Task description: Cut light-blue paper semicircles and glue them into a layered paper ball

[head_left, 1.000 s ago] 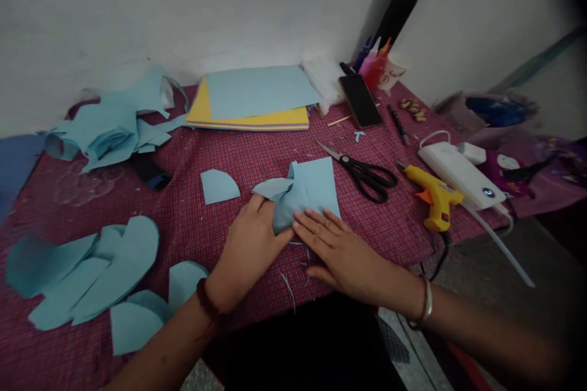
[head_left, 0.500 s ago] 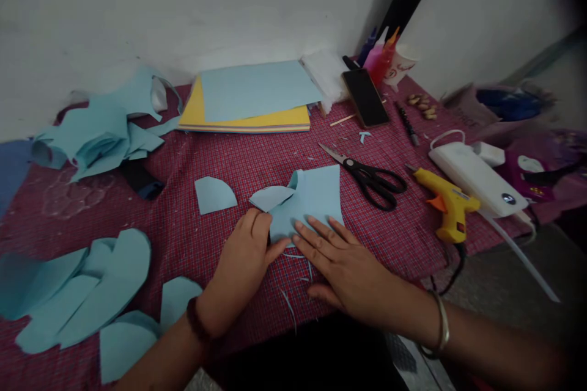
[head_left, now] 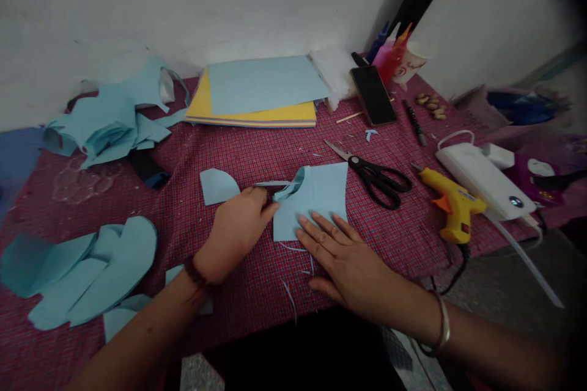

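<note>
On red cloth point(head_left: 257, 153) | left hand point(head_left: 233, 232) pinches blue paper point(head_left: 323, 189) | right hand point(head_left: 346, 256) spread flat on it

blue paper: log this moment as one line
left hand: pinches flap of blue paper | right hand: flat on paper's near edge | scissors, glue gun: lying right of paper

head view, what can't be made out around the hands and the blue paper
Head view:
Fingertips of the left hand curl out of sight behind its knuckles, so its hold on the blue paper flap is unclear.
Near edge of the blue paper: hidden under fingers of the right hand.
The dark object: half covered by blue scraps.
Print on the cup: too small, blurred.
</note>
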Motion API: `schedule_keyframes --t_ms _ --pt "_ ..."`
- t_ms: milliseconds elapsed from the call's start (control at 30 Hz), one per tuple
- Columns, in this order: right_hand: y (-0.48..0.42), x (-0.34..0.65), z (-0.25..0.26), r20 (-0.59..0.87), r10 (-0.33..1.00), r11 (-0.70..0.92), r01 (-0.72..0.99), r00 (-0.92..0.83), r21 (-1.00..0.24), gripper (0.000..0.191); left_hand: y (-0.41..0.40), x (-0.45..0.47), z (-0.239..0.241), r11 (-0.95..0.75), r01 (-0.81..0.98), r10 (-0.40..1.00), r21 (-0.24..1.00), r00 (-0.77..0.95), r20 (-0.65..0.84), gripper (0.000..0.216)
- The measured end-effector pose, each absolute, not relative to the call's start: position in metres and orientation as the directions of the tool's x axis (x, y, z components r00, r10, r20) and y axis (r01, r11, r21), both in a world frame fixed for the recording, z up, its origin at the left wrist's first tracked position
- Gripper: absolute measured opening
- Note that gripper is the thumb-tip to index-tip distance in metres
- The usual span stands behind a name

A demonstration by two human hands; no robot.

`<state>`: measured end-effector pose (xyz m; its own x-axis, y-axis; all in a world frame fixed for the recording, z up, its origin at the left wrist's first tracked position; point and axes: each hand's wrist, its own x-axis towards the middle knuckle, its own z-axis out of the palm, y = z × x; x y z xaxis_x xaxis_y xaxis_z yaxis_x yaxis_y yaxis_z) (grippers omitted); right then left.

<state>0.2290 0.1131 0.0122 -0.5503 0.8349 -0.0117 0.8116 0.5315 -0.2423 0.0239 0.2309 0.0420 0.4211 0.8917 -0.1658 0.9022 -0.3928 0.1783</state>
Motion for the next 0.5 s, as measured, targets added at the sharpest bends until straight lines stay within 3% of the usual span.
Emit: schedule_keyframes --t_ms 200,500 --pt "0.118 0.228 0.019 -0.022 0.834 0.525 0.806 -0.551 -0.273 0.063 0.254 0.027 0.05 -0.44 0.857 0.826 0.27 0.504 -0.252 0.03" --pt "0.132 0.221 0.019 -0.008 0.777 0.6 0.744 -0.629 -0.294 0.059 0.253 0.025 0.049 -0.421 0.857 0.833 0.298 0.495 -0.248 0.026"
